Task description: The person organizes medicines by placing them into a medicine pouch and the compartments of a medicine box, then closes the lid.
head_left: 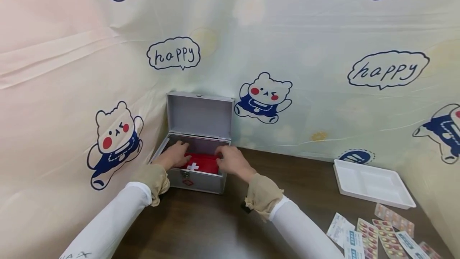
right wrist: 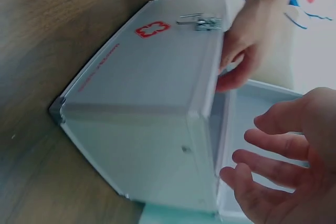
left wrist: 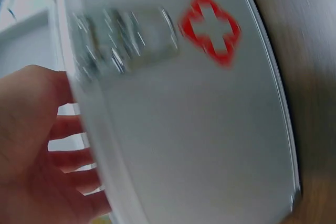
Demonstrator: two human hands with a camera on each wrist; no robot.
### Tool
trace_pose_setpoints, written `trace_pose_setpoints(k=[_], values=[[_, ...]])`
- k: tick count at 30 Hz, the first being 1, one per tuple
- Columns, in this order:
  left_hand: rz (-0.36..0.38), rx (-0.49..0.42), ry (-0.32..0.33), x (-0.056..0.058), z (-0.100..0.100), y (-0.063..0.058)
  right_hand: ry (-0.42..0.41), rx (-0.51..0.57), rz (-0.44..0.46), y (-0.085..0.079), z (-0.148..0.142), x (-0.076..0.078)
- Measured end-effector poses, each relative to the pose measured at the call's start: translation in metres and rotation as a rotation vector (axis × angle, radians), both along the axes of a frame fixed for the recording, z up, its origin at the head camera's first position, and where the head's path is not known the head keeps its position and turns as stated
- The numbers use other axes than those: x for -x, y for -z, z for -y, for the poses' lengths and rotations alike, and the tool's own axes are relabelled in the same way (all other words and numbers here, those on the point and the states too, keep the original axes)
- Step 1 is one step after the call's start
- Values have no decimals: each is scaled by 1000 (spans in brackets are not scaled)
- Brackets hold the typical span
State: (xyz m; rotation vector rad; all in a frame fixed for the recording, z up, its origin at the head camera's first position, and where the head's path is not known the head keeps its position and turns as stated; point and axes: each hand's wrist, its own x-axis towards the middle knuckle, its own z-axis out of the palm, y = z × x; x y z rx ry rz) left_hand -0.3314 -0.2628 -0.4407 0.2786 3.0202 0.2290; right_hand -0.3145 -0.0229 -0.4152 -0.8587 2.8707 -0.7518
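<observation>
A silver metal first-aid box stands against the cloth wall with its lid raised. Inside lies a red pouch with a white cross. My left hand reaches over the front left of the box, fingers extended down inside beside the pouch; the box wall hides its fingertips in the left wrist view. Over the right rim, at the pouch's right end, is my right hand. Its fingers are spread and loosely bent with nothing between them. A metal latch sits on the box front.
On the brown table's right side is a white divided tray. Several blister packs of pills lie in front of it. Printed cloth walls in the back and left, close behind the box.
</observation>
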Motion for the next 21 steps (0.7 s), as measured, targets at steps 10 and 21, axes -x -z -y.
trace_pose_setpoints(k=[10, 21], values=[[-470, -211, 207, -34, -59, -13, 24, 126, -34, -8, -93, -22], [-268, -409, 304, -87, -186, 28, 176, 154, -105, 8, -221, -57]])
